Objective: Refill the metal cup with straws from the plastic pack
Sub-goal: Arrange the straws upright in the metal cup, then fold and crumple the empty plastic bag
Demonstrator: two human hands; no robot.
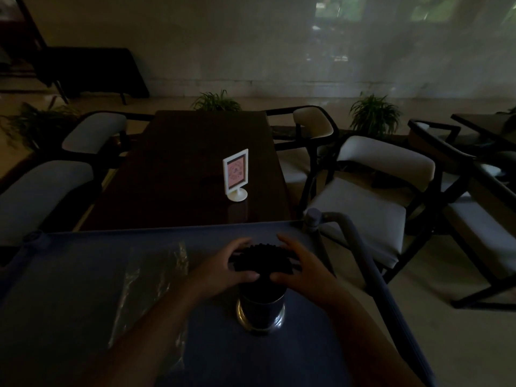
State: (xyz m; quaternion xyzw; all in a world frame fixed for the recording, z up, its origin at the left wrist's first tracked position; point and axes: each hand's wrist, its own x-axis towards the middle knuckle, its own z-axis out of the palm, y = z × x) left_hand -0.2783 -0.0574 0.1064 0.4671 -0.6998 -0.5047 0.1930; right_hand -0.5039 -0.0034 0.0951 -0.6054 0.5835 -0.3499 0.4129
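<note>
Left hand grip: the left hand point(223, 265) cups the near-left side of the black straws point(262, 258), thumb across the front, fingers curled round the back of the bundle.
Right hand grip: the right hand point(304, 268) mirrors it on the other side, its fingers curved against the straw tops and not fully closed; the light is too dim to show how hard either hand squeezes.
Straws: a dense bunch that stands upright in the metal cup point(261, 308), its tops fanning wider than the rim.
Cup: it stands on the blue cart top point(55, 275), between the two forearms.
Plastic pack: the plastic pack point(150, 280) lies flat on the cart to the left of the cup; it looks slack, likely emptied.
Step in hand: probably gathering and settling the bunch.
Doing it well: press inward evenly from both sides, tap the tops level and keep the push straight down, since a loaded narrow cup could tip.
Beyond: a white sign holder point(236, 174) stands on the dark table point(181, 163).
</note>
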